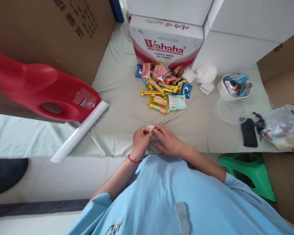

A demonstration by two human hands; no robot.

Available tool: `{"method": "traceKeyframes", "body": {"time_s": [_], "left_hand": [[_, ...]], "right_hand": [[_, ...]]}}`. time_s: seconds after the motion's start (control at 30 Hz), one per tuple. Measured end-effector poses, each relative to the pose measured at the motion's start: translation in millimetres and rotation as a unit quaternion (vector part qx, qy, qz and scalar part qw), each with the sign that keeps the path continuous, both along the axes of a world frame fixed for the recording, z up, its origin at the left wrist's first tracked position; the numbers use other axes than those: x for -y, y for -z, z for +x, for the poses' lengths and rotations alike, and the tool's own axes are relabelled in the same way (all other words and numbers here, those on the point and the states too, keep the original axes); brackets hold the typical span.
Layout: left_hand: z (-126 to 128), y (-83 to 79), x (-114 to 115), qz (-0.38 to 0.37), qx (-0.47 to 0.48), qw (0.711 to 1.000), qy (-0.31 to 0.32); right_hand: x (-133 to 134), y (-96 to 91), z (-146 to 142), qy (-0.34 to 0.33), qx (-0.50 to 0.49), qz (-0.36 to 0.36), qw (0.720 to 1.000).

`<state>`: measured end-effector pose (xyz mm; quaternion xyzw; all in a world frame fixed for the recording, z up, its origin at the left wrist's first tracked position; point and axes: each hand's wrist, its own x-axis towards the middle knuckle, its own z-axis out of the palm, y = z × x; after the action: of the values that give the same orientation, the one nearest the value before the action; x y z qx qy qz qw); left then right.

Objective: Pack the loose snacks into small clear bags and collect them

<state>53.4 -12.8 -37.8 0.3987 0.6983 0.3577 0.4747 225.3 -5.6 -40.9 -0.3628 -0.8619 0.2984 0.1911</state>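
Near the front edge of the cloth-covered table, a small whitish, crinkled thing (150, 127) sits between my hands, mostly covered by the fingers, and its kind cannot be made out. My left hand (140, 139), with a red string bracelet (134, 160) on its wrist, is closed with thumb and fingertips pinching it. From the other side, my right hand (169, 138) grips it with thumb and forefinger, the fingertips of both hands meeting. Beyond them lies a pile of wrapped snacks: yellow stick packets (158, 108), a pale green packet (177, 102) and a blue packet (186, 90).
A Wahaha carton (165, 42) stands behind the snacks. On the left are a red jug (51, 88) and a white roll (80, 132). Rightward are crumpled white tissue (205, 75), a white bowl (221, 88) of packets, a clear lid (226, 111), a black phone (249, 132) and a plastic bag (281, 129).
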Motion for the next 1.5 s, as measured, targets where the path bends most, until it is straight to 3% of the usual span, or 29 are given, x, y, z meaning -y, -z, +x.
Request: {"method": "traceKeyframes", "body": {"time_s": [0.13,0.2,0.3,0.4,0.5,0.6,0.67,0.73,0.83,0.9,1.0,1.07,1.17,1.23,1.4,1.5], "left_hand": [[8.6,-17.5,1.0,0.015,0.086,0.996,0.025],[9.7,-25.0,2.3,0.025,0.133,0.990,0.046],[-0.1,-25.0,5.8,0.032,0.126,0.990,0.053],[-19.2,-12.8,12.5,0.022,0.070,0.997,0.022],[-34.9,0.7,20.6,0.001,0.031,0.999,-0.007],[-39.6,6.6,24.5,0.008,-0.004,1.000,-0.012],[-39.3,6.7,24.2,0.021,-0.031,0.999,-0.004],[-40.2,6.2,23.5,0.047,-0.075,0.996,-0.005],[-47.7,9.7,26.4,0.138,-0.196,0.971,-0.015],[-55.5,16.7,31.7,0.195,-0.264,0.944,-0.007],[-65.1,31.9,40.9,0.217,-0.290,0.931,0.050],[-67.6,41.5,45.0,0.215,-0.290,0.928,0.094],[-66.8,50.2,47.0,0.220,-0.298,0.922,0.114],[-65.7,52.7,46.9,0.228,-0.300,0.919,0.112],[-64.1,55.7,47.8,0.246,-0.305,0.914,0.107],[-62.3,56.0,48.1,0.252,-0.306,0.912,0.101]], "right_hand": [[0.6,3.8,6.4,0.073,0.005,0.011,0.997],[-7.5,-0.5,27.4,0.125,-0.028,0.018,0.992],[-31.3,-21.4,95.7,0.285,-0.059,0.034,0.956],[-65.4,-52.5,190.6,0.495,-0.046,0.115,0.860],[-100.5,-73.7,267.6,0.619,0.013,0.153,0.770],[-126.2,-69.9,297.7,0.613,0.077,-0.021,0.786],[-135.5,-56.1,297.0,0.562,0.095,-0.107,0.815],[-139.5,-41.1,290.9,0.524,0.119,-0.123,0.834],[-139.3,-28.5,286.2,0.486,0.209,-0.040,0.848],[-137.7,-29.6,286.3,0.472,0.254,0.016,0.844],[-139.5,-41.1,280.8,0.497,0.246,0.092,0.827],[-148.6,-50.0,267.4,0.484,0.210,0.155,0.835],[-180.1,-55.5,232.0,0.404,0.149,0.175,0.885],[-212.3,-51.1,203.9,0.371,0.134,0.165,0.904],[-304.4,-20.4,146.8,0.377,0.123,0.150,0.906],[-342.3,-4.0,128.5,0.378,0.101,0.125,0.912]]}}
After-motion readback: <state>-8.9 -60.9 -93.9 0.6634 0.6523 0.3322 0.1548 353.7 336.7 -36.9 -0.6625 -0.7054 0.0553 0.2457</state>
